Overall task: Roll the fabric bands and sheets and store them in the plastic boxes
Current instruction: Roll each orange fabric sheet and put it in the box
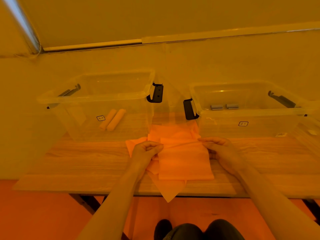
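Sheet (185,161) far edge under both hands.

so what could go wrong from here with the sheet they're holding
1. The orange fabric sheet lies on a pile of other orange sheets; rolling may drag a lower one along.
2. A corner of the pile hangs over the wooden table edge and could slip off.
3. Both hands, left and right, pinch only the far edge, so the roll may start crooked.

A plain room — wooden table (83,163) against a bare wall (173,18).
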